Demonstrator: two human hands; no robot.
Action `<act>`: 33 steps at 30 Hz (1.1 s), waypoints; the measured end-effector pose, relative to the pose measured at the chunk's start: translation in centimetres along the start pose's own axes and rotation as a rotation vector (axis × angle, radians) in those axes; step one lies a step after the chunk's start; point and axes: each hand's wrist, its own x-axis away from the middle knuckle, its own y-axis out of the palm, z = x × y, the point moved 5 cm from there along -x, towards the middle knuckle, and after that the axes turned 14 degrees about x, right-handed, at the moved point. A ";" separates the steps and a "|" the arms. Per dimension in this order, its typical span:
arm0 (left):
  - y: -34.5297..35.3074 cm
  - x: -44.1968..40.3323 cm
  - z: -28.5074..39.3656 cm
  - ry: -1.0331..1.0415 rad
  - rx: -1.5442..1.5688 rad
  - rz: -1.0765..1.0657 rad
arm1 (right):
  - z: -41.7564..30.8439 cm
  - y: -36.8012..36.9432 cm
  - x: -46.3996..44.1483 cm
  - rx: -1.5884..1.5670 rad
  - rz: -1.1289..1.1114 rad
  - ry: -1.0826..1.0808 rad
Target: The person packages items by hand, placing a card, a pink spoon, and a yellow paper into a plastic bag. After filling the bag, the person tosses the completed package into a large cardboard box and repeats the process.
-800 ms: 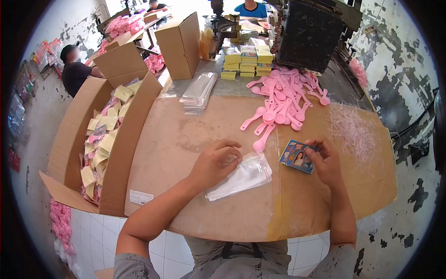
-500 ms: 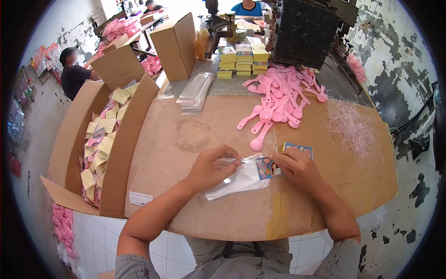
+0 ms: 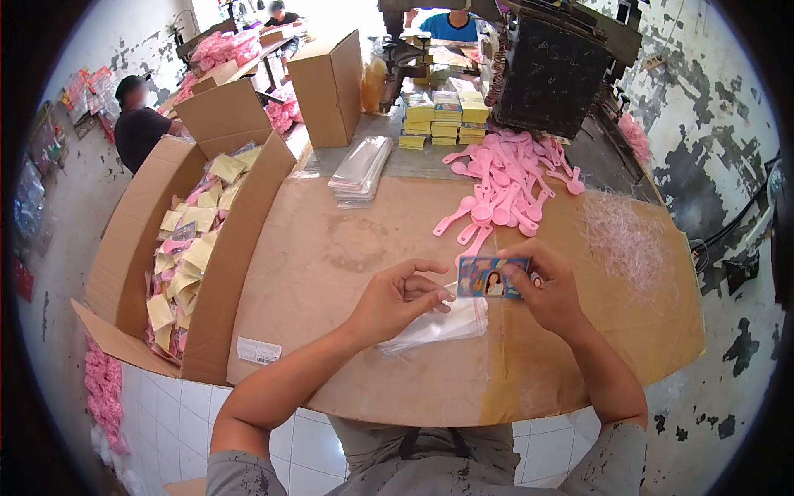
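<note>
My right hand (image 3: 546, 285) grips a printed card (image 3: 494, 279) with a blue, colourful front and a picture of a person, held just above the table. My left hand (image 3: 405, 302) is to the left of the card, index finger raised and thumb bent toward the other curled fingers. Whatever they pinch, perhaps clear film, is hard to make out. Below both hands lies a stack of clear plastic bags (image 3: 438, 326). Behind the card, pink measuring spoons (image 3: 504, 178) form a pile. Another printed card (image 3: 538, 281) shows partly behind my right hand.
An open carton (image 3: 240, 264) at left holds packed pink items and yellowish cards. More clear bags (image 3: 362, 169) and card stacks (image 3: 444, 120) lie farther back, near a black machine box (image 3: 552, 70). Plastic strands (image 3: 624, 236) lie at right. Other people sit beyond the table.
My right hand has lifted the card up and slightly right, away from the bag stack. My left hand has shifted right, its index finger now raised. The view has tilted slightly.
</note>
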 end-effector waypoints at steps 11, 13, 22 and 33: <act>0.0 0.2 0.5 0.015 0.002 -0.003 | -0.4 0.1 -1.7 0.060 0.139 -0.153; 0.0 0.1 0.3 0.023 0.000 0.005 | -0.8 0.1 -1.2 0.111 0.074 -0.169; 1.1 0.5 -0.4 0.027 -0.201 -0.097 | -0.7 2.5 -0.1 0.078 -0.041 -0.181; 0.3 0.1 -0.8 0.003 -0.076 -0.018 | 0.2 4.3 1.1 -0.131 -0.114 -0.021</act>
